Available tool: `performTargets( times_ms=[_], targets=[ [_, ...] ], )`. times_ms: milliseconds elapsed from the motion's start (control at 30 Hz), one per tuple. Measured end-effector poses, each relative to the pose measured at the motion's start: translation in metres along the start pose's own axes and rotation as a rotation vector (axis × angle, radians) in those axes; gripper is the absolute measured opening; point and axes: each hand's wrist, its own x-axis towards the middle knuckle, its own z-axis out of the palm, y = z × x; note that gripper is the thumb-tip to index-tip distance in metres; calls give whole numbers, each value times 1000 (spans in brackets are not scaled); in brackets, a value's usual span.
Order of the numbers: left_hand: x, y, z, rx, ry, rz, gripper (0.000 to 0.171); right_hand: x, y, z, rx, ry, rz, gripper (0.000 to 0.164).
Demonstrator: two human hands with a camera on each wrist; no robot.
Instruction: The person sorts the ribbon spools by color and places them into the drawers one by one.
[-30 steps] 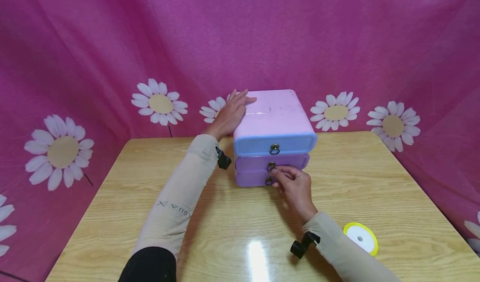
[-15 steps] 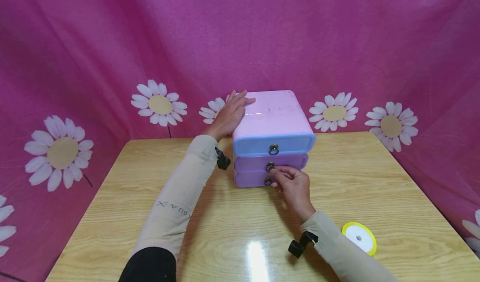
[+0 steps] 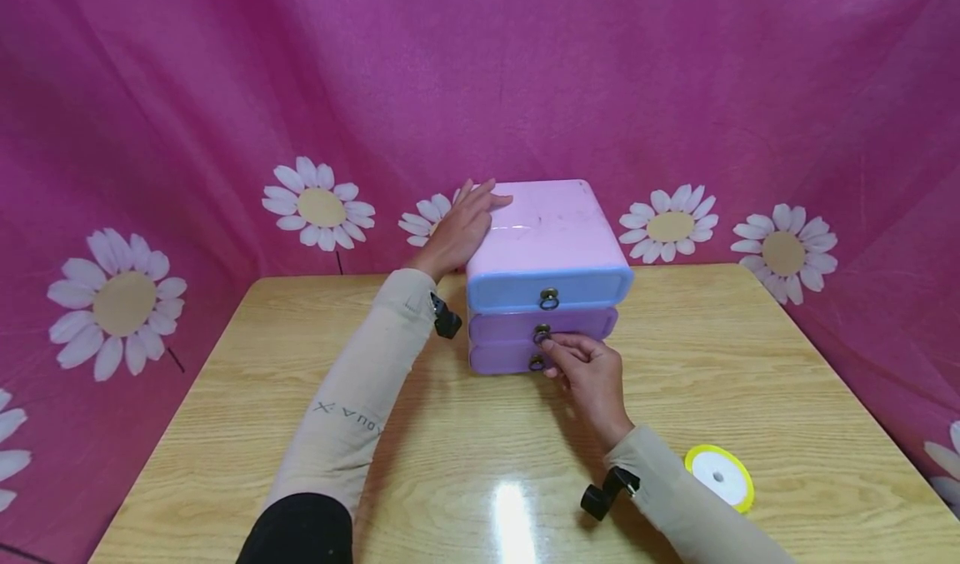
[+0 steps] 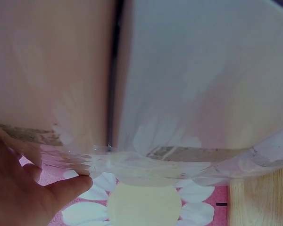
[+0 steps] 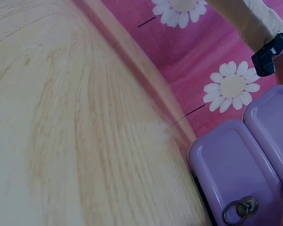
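A small pink cabinet stands at the back of the table. Its front has a blue top drawer over a purple middle drawer and a purple bottom drawer, each with a brass ring pull. My left hand rests on the cabinet's upper left edge, fingers spread over the top; part of it shows in the left wrist view. In front, my right hand pinches the middle drawer's ring pull between thumb and finger. The bottom drawer's ring pull hangs free in the right wrist view.
On the wooden table a white roll with a yellow rim lies beside my right forearm. A pink cloth with daisies hangs behind the table and along its sides.
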Motion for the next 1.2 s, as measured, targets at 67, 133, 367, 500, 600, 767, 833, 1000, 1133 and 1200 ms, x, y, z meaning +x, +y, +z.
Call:
performTargets(
  times_ms=[67,133,367,500,600,767,833,1000,1133,1200],
  targets=[
    [0,1,0,-5,-2,-11,48,-1,1,-1,-1,0,3,28],
    [0,2,0,-5,-5,-21,48,-2,1,-2,1,0,5,27],
    [0,3,-1,-2,2,-11,49,-2,4,-6,-19,2,15,26],
    [0,3,-1,-2,5,-1,49,-2,6,-10,-64,-3,35,25],
    [0,3,-1,-6,6,0,49,-2,8,-13,-92,-6,59,25],
    [0,2,-1,-5,6,1,49,-2,12,-15,-120,-9,118,25],
    [0,2,-1,-5,5,-3,49,-2,14,-15,-133,-10,131,24],
    [-1,3,-2,-7,-3,-14,48,0,20,-13,-119,1,120,24],
    [-1,3,-2,-1,-8,-13,49,1,25,-12,-104,7,122,23],
    [-1,3,-2,4,-5,-4,49,2,27,-12,-112,2,121,23]
  ],
)
